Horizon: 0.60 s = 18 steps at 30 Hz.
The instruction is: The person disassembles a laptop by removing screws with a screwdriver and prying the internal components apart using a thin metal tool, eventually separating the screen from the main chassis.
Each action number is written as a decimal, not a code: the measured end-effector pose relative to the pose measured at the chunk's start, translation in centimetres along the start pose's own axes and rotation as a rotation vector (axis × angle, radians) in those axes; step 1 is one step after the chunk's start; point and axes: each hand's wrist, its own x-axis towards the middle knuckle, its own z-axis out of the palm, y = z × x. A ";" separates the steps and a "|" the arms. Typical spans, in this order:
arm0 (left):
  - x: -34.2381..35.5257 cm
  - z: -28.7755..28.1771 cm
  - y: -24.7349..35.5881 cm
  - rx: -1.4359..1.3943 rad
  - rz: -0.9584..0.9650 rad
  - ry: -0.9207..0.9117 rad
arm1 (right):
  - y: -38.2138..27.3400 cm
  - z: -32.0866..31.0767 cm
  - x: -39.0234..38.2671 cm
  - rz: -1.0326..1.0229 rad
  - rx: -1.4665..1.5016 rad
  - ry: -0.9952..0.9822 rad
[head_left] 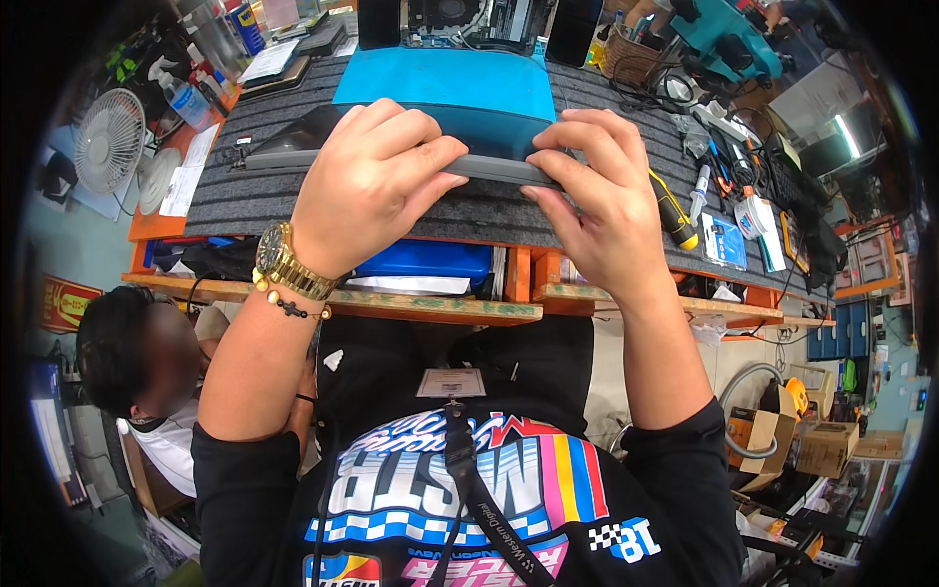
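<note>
Held up above the mat is a thin dark glossy panel with a grey edge strip, which looks like a laptop's screen lid. My left hand pinches the strip near its middle between thumb and fingers. Around the right end of the strip, my right hand closes its thumb and bent fingers. The panel's left part runs out past my left wrist, partly hidden by that hand. Under and behind it lies a blue work mat. At the far edge stands an opened laptop body with its inner parts showing.
The bench has a grey ribbed cover. To the right lie a yellow-black screwdriver, several hand tools and cables. A white fan and a spray bottle stand left. Another person sits at the lower left.
</note>
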 end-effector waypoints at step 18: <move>-0.4 0.1 0.6 0.084 -0.035 0.018 | 0.2 0.0 -0.1 -0.010 -0.031 -0.028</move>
